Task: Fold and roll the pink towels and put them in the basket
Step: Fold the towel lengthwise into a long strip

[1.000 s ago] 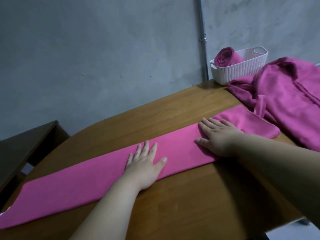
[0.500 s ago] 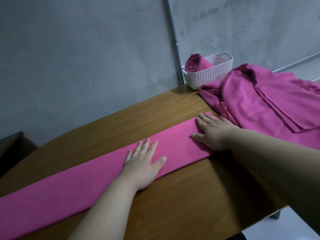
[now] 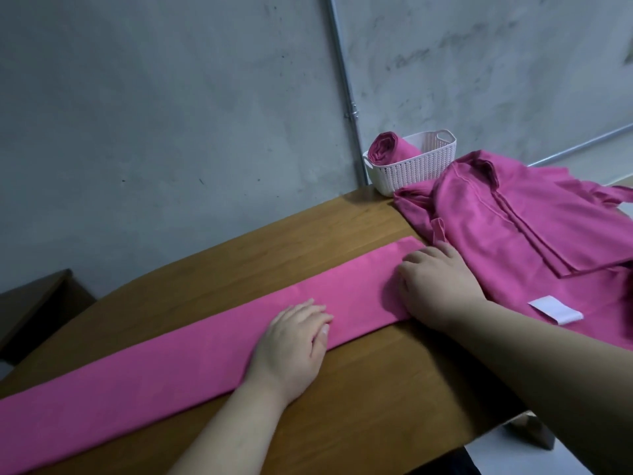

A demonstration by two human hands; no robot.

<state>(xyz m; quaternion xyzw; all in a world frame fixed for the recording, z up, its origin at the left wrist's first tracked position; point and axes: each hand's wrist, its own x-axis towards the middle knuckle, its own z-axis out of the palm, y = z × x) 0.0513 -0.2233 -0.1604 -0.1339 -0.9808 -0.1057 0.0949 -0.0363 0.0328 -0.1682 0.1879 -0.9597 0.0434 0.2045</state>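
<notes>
Two findings: my left hand [image 3: 294, 341] and right hand [image 3: 442, 286] rest curled-fingered on the towel [image 3: 171, 365] across the table [image 3: 274, 255], pinch unconfirmed, and an uneven start at my right-hand end would skew the roll, too loose for the basket [image 3: 411, 169].

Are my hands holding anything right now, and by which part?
Cannot be told: both hands lie with bent fingers on the folded towel strip, right hand at its end, left hand mid-length.

My 2 hands, the left hand [image 3: 294, 341] and the right hand [image 3: 442, 286], are bare, and both forearms are bare right to the frame's edge. My left thumb [image 3: 323, 332] shows 1 short, trimmed nail.
</notes>
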